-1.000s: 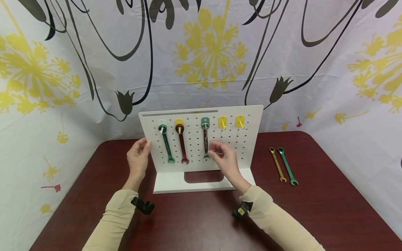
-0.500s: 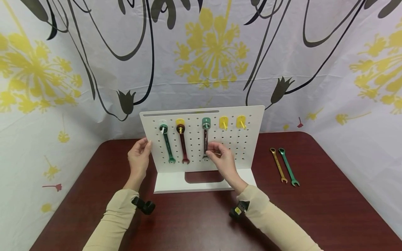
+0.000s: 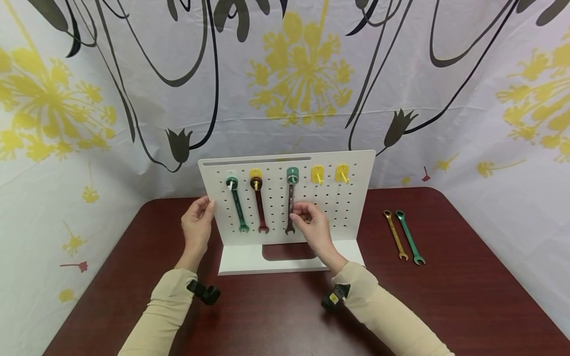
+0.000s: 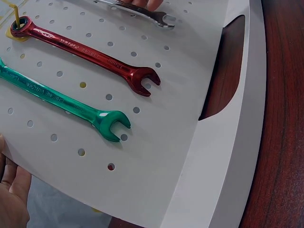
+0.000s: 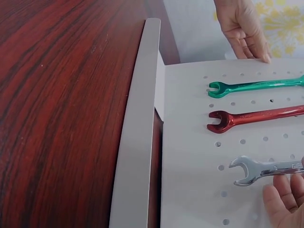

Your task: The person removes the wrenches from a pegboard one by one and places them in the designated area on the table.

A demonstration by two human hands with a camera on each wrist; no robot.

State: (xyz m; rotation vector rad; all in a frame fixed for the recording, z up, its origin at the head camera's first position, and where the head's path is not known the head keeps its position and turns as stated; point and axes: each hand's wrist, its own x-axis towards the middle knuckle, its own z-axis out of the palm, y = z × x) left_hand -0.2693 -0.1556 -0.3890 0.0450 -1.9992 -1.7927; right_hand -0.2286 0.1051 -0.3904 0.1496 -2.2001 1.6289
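A white pegboard stand (image 3: 329,212) faces me, with my left hand (image 3: 196,225) gripping its left edge, thumb in front and fingers behind. A silver combination wrench (image 5: 261,170) hangs from the middle hook by its ring end, open end down. Low on its handle, my right hand (image 3: 313,225) pinches it with thumb and fingertips from the right side. Further left hang a green wrench (image 4: 57,100) and a red wrench (image 4: 90,57), each on its own hook. In the left wrist view, only fingertips of the right hand show at the top edge.
Two yellow hooks (image 3: 342,173) at the board's right carry nothing. To the right, a gold wrench (image 3: 395,235) and another green wrench (image 3: 410,237) lie on the dark red table (image 3: 276,311). A patterned cloth (image 3: 285,109) hangs close behind the board.
My right hand has moved slightly left onto the silver wrench, whose lower end has shifted a little left and down in the view. The left hand stays on the board's edge.
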